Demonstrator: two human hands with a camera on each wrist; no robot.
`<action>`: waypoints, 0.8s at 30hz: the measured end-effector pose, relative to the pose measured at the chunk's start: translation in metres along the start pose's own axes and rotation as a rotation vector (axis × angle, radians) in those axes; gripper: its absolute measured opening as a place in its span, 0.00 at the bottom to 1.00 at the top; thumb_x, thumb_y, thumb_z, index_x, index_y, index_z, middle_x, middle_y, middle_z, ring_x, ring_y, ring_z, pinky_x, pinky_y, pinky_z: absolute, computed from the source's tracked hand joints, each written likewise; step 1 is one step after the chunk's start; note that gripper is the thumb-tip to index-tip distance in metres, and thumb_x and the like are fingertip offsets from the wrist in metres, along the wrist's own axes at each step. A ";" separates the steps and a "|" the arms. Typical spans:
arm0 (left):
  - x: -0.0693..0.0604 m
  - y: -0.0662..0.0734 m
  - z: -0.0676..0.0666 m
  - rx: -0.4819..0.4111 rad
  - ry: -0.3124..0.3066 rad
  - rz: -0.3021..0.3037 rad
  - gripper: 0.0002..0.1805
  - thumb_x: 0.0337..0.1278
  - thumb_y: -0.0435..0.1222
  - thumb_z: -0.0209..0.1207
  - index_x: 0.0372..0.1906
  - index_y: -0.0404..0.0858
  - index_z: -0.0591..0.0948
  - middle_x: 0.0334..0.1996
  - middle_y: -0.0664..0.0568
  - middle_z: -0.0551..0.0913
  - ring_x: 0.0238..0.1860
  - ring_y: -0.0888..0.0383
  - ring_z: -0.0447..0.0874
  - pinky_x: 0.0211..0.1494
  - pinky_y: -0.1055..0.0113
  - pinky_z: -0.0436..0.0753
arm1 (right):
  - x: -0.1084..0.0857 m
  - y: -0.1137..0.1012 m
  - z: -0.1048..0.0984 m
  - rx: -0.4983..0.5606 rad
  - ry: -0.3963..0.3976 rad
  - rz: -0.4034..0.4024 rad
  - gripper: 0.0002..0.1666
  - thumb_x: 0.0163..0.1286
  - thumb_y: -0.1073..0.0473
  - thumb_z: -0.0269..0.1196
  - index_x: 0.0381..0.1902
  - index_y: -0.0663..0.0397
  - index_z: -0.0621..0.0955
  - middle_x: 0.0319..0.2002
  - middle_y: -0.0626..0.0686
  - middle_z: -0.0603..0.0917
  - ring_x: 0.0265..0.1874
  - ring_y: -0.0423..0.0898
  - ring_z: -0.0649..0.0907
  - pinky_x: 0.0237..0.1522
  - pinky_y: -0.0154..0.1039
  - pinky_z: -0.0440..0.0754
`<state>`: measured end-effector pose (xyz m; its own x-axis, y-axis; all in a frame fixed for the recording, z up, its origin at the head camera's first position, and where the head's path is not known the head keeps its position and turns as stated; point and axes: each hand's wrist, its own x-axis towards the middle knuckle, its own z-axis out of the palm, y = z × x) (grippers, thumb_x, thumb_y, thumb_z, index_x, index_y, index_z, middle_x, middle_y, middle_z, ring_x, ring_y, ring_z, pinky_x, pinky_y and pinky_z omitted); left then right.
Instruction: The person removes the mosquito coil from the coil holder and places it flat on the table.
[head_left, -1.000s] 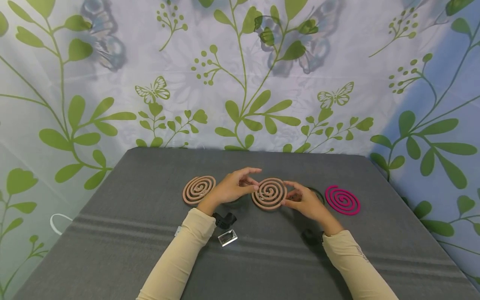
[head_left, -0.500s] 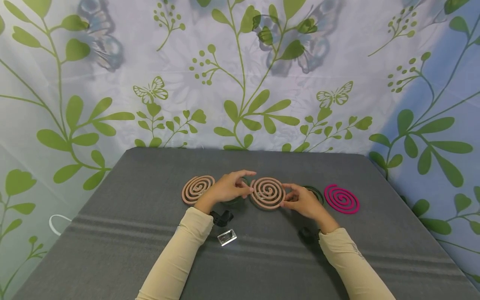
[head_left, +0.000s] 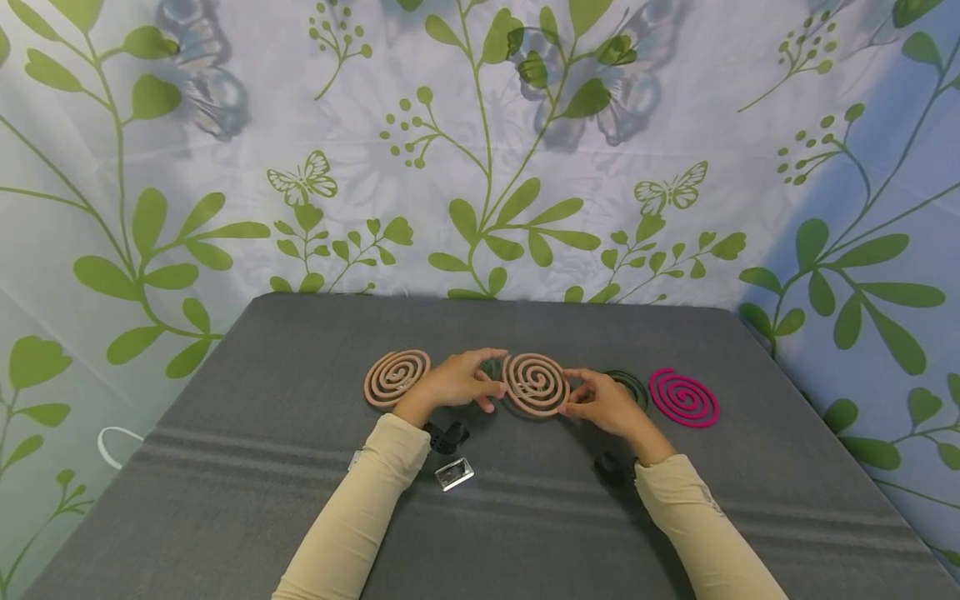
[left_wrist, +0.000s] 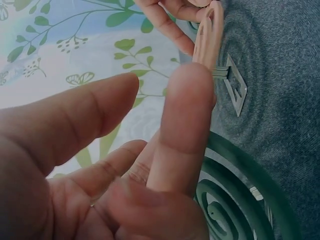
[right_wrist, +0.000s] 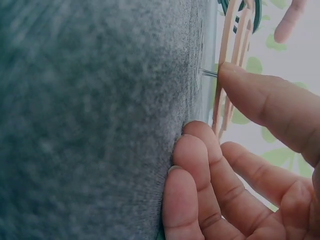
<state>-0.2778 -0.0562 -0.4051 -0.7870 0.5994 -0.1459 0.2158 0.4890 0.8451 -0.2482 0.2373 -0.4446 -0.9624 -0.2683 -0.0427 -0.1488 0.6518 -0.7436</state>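
Note:
A tan mosquito coil (head_left: 536,384) sits tilted on a thin metal stand (left_wrist: 236,90), whose flat base rests on the grey cloth. My right hand (head_left: 606,403) pinches the coil's right edge; its thumb (right_wrist: 250,90) lies on the coil in the right wrist view. At the coil's left edge is my left hand (head_left: 456,382), fingers spread and relaxed. Whether the left fingertips still touch the coil, I cannot tell. Below the left hand lies a green mosquito coil (left_wrist: 227,175), partly hidden by it in the head view.
Another tan coil (head_left: 396,377) lies at left. Past my right hand are a second green coil (head_left: 636,387), partly covered, and a pink coil (head_left: 684,398). A small shiny metal piece (head_left: 454,474) lies in front on the grey table (head_left: 525,533).
My left fingers have loosened from the tan coil's left edge, thumb and fingers parting. The coil has shifted slightly left, with the right hand staying at its right edge.

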 end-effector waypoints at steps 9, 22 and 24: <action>0.003 -0.002 0.002 -0.007 -0.029 -0.018 0.37 0.81 0.36 0.60 0.86 0.34 0.60 0.49 0.41 0.92 0.36 0.58 0.93 0.39 0.66 0.83 | 0.002 0.002 0.001 -0.014 0.001 0.010 0.37 0.71 0.64 0.75 0.73 0.72 0.75 0.36 0.52 0.88 0.30 0.44 0.82 0.34 0.41 0.78; 0.008 -0.003 0.007 -0.046 -0.040 -0.028 0.39 0.82 0.36 0.61 0.86 0.30 0.58 0.48 0.40 0.93 0.34 0.60 0.92 0.35 0.69 0.82 | 0.001 -0.002 0.002 -0.028 -0.001 0.012 0.38 0.70 0.63 0.76 0.72 0.73 0.76 0.35 0.53 0.88 0.29 0.44 0.80 0.34 0.42 0.77; 0.007 -0.004 0.008 -0.048 -0.041 -0.025 0.38 0.82 0.36 0.60 0.85 0.30 0.58 0.49 0.40 0.92 0.35 0.61 0.92 0.34 0.70 0.82 | 0.001 -0.002 0.002 -0.030 -0.001 0.010 0.38 0.70 0.63 0.76 0.72 0.73 0.76 0.35 0.53 0.88 0.29 0.44 0.80 0.33 0.42 0.77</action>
<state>-0.2799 -0.0488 -0.4131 -0.7672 0.6134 -0.1874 0.1674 0.4735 0.8648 -0.2481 0.2346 -0.4442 -0.9636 -0.2627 -0.0506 -0.1462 0.6756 -0.7226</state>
